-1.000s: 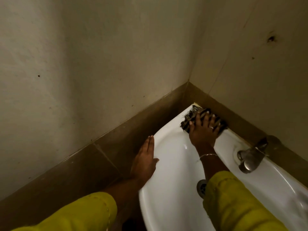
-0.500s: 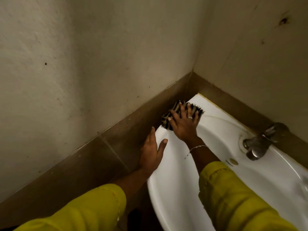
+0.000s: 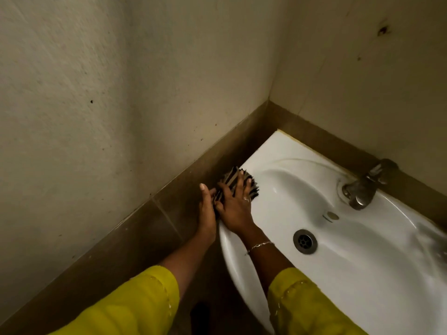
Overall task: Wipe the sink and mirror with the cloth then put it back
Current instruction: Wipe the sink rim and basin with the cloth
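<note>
Flat-palmed, the right hand [image 3: 235,209] presses the striped cloth [image 3: 232,181] onto the left rim of the sink [image 3: 362,274], fingers spread over it, not curled round, likely so the pressure covers more of the rim. Left hand [image 3: 206,209] stands edge-on against the rim's outer side, fingers together, touching the cloth's edge, holding nothing, probably catching it so it can't slide off. Further right, tap [image 3: 362,189] and drain [image 3: 304,241] sit clear. Mirror's out of view, not yet reached, I'd judge

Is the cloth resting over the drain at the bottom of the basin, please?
No, the striped cloth lies on the sink's left rim under the right hand, well apart from the uncovered drain.
</note>
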`<state>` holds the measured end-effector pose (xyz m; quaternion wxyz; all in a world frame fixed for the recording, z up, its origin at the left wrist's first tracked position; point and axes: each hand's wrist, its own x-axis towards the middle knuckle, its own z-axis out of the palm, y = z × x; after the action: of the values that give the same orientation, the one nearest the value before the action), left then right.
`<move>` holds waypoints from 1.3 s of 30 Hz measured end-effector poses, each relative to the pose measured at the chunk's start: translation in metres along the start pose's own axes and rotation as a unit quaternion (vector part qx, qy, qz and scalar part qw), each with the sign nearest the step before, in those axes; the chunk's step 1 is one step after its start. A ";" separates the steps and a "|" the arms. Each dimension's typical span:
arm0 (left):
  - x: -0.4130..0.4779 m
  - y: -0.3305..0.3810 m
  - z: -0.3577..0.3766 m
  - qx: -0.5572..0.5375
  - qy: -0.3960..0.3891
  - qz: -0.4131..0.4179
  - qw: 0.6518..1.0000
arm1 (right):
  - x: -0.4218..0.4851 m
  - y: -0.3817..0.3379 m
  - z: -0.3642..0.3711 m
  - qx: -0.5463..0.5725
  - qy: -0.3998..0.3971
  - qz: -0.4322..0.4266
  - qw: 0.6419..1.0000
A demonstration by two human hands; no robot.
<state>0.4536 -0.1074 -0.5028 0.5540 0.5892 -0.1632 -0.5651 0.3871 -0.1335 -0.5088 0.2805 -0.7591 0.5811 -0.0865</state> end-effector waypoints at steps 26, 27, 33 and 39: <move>-0.075 -0.051 -0.013 0.172 0.025 0.080 0.982 | -0.116 0.012 0.021 -0.042 -0.066 -0.030 0.996; -0.082 -0.055 -0.012 0.175 0.033 0.083 0.980 | -0.122 0.015 0.021 -0.045 -0.069 -0.036 0.996; -0.113 -0.075 -0.006 0.228 0.063 0.108 0.966 | -0.152 0.032 0.018 -0.056 -0.082 -0.062 0.993; -0.142 -0.097 -0.004 0.315 0.076 0.144 0.935 | -0.185 0.050 0.004 -0.070 -0.080 -0.107 0.989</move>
<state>0.3710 0.0427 -0.5168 0.4262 0.7449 -0.3732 -0.3524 0.2896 0.0310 -0.5024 0.2613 -0.8394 0.4764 -0.0144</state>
